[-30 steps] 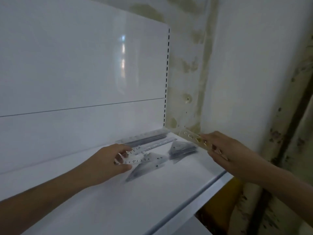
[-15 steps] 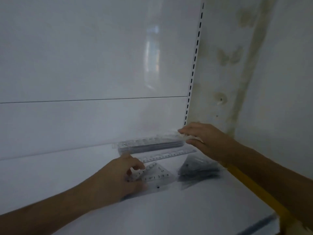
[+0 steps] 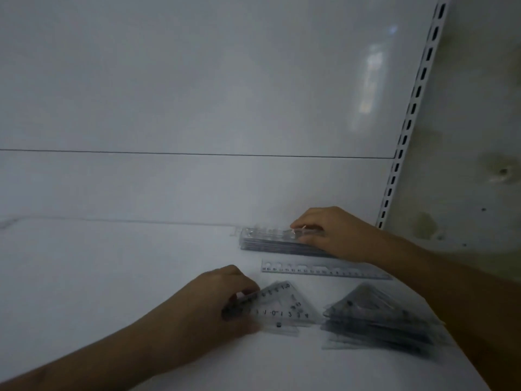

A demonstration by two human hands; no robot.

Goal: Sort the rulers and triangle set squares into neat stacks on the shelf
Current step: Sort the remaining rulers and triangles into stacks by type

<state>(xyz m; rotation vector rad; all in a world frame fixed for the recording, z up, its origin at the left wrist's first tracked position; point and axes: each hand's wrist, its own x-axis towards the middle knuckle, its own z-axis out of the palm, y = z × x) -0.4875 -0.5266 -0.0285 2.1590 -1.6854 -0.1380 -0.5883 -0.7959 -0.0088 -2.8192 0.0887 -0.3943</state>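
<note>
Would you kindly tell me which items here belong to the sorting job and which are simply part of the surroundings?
Belonging to the job:
- stack of rulers at the back, under the right hand
- single ruler lying alone
- set squares held by the left hand
- pile of set squares on the right
- shelf

Just surroundings:
- slotted upright
- stained wall

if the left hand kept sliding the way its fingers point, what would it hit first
The left hand points right across the shelf, gripping a set square. Straight on lies the stack of set squares, which that square would probably meet first; the gap looks small, though depth is unclear.
</note>
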